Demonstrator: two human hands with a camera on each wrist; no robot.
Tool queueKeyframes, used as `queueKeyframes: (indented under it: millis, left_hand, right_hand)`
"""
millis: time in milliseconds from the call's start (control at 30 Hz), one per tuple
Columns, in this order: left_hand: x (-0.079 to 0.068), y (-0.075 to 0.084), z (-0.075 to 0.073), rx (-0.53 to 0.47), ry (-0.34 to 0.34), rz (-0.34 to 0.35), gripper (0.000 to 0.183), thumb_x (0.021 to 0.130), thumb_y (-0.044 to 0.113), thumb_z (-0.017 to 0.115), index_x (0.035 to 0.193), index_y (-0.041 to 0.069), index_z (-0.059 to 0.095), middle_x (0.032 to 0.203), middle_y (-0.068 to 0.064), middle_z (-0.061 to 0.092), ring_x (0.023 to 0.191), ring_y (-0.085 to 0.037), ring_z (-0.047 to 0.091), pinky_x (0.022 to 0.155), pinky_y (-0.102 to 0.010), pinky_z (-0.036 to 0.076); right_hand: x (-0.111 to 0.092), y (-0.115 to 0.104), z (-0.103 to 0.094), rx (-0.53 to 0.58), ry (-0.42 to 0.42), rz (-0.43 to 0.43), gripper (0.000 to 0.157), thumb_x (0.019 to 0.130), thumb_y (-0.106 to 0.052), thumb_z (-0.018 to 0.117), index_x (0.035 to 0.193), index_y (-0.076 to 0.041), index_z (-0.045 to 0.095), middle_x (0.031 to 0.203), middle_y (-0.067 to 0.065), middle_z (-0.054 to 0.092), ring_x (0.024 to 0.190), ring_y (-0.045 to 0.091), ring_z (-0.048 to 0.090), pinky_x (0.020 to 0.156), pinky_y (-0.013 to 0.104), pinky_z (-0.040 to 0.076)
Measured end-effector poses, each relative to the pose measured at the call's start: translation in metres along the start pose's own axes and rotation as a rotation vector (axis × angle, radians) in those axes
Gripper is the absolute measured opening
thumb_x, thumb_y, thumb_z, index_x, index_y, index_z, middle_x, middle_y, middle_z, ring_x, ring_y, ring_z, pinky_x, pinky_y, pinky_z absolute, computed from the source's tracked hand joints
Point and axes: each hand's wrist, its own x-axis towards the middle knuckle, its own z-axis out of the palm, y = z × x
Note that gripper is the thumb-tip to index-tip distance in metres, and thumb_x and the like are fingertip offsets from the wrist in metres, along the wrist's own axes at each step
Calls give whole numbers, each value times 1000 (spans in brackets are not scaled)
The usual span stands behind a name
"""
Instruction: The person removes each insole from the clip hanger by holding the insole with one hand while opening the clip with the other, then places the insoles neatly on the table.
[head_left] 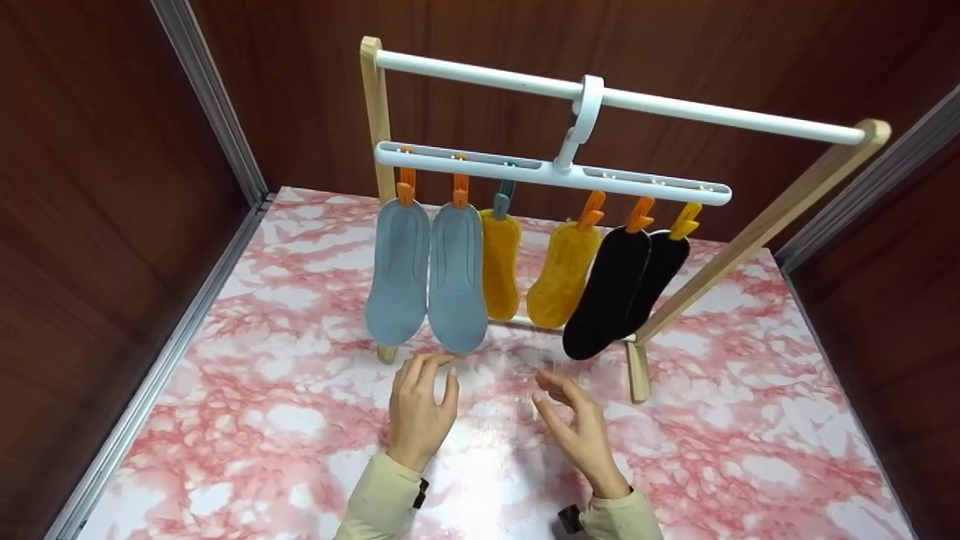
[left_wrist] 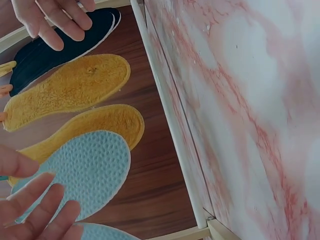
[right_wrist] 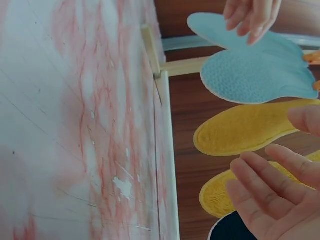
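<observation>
Two blue-grey insoles, two yellow fuzzy insoles and two black insoles hang in a row. Orange clips, a green clip and a yellow clip fasten them to a white hanger. Below the blue-grey pair, my left hand has its fingers loosely bent and holds nothing. My right hand is likewise bare, below the yellow and black insoles, palm turned inward. Dimpled undersides show on the blue-grey insoles in the left wrist view.
The hanger hooks over the white rod of a stand with wooden legs. A red-and-white marbled table lies under it. Dark wood panels with metal edge strips enclose the sides and back.
</observation>
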Motion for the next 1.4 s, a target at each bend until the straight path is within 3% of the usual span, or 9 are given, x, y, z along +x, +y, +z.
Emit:
queueKeyframes:
  millis: [200, 467, 633, 867, 1033, 1233, 1400]
  left_hand:
    - [6, -4, -2, -50, 89, -36, 12, 82, 4, 69, 94, 7, 67, 93, -6, 62, 89, -23, 57, 81, -39, 44]
    - [12, -8, -4, -110, 145, -42, 9, 84, 1, 66, 91, 6, 67, 95, -8, 60, 91, -26, 56, 90, -44, 41]
    - [16, -10, -5, -107, 164, -57, 10, 84, 1, 65, 93, 4, 66, 97, -9, 59, 92, -26, 55, 87, -40, 41]
    - [20, -12, -7, -137, 202, -119, 14, 84, -2, 63, 97, 2, 64, 103, -11, 58, 97, -26, 55, 87, -37, 43]
    - [23, -16, -8, -149, 231, -144, 19, 81, -5, 63, 99, 1, 63, 109, -14, 57, 103, -27, 54, 87, -36, 44]
    - [26, -22, -10, -171, 261, -177, 22, 80, -7, 62, 101, -1, 61, 114, -15, 54, 110, -29, 51, 91, -39, 42]
    - [32, -27, -13, -172, 255, -184, 30, 84, -2, 64, 113, -1, 60, 121, -16, 52, 115, -30, 49, 97, -41, 39]
  right_hand:
    - [-1, -10, -2, 9, 0, 15, 30, 84, 6, 66, 114, 8, 63, 106, 22, 69, 99, 36, 65, 87, 48, 50]
    - [-2, -6, -2, 74, 3, 35, 28, 85, 5, 64, 113, 9, 62, 103, 22, 69, 95, 39, 66, 85, 51, 51]
    - [-4, -4, -3, 95, -7, 56, 28, 87, 4, 63, 115, 9, 62, 103, 21, 70, 94, 37, 67, 83, 53, 50]
    - [-5, -1, -5, 82, -7, 42, 28, 87, 4, 63, 115, 7, 62, 100, 17, 71, 91, 29, 69, 81, 39, 55]
    - [-6, 0, -5, 81, -8, 47, 28, 87, 5, 63, 114, 10, 62, 99, 20, 71, 89, 27, 69, 80, 42, 55]
    - [-7, 0, -4, 77, 0, 66, 27, 86, 5, 63, 113, 10, 62, 98, 22, 71, 88, 26, 69, 80, 29, 54]
    - [-6, 1, -4, 72, 10, 54, 26, 86, 6, 63, 111, 8, 63, 96, 20, 71, 86, 23, 70, 79, 26, 54]
